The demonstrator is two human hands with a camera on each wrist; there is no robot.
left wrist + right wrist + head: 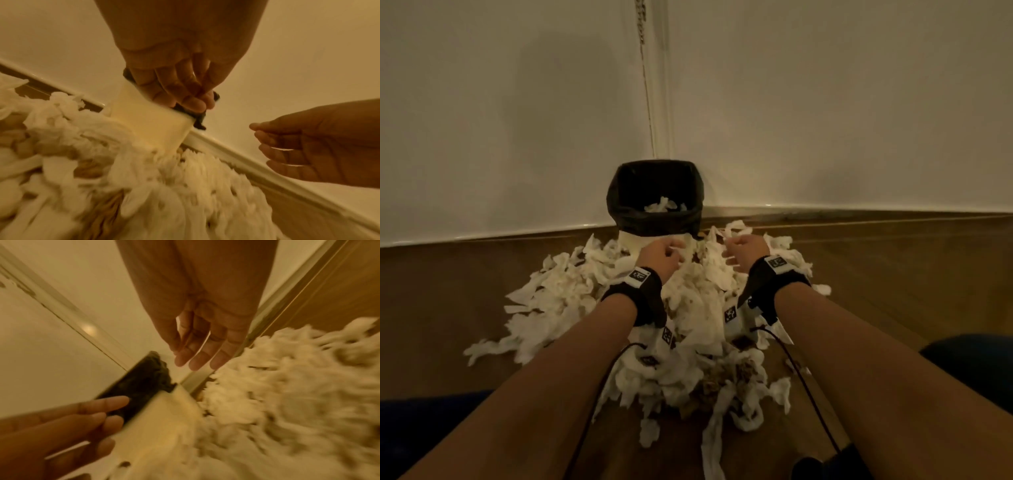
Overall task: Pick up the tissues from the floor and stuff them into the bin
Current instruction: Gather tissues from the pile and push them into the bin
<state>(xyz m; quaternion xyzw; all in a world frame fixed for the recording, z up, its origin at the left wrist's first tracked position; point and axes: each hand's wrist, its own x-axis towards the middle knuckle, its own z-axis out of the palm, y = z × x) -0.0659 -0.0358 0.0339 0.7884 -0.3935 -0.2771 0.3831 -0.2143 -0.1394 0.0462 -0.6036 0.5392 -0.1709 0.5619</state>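
Note:
A big heap of crumpled white tissues covers the wooden floor in front of the bin. The bin is white with a black liner and stands in the room's corner; a few tissues lie inside it. My left hand hovers over the heap just before the bin, fingers loosely bent, holding nothing. My right hand hovers beside it, to the right of the bin, fingers relaxed and nearly straight, empty.
Two white walls meet behind the bin, with a skirting board along the floor and a vertical moulding in the corner. Bare wooden floor lies right of the heap. Dark blue shapes sit at the lower corners. Black cables trail from my wristbands.

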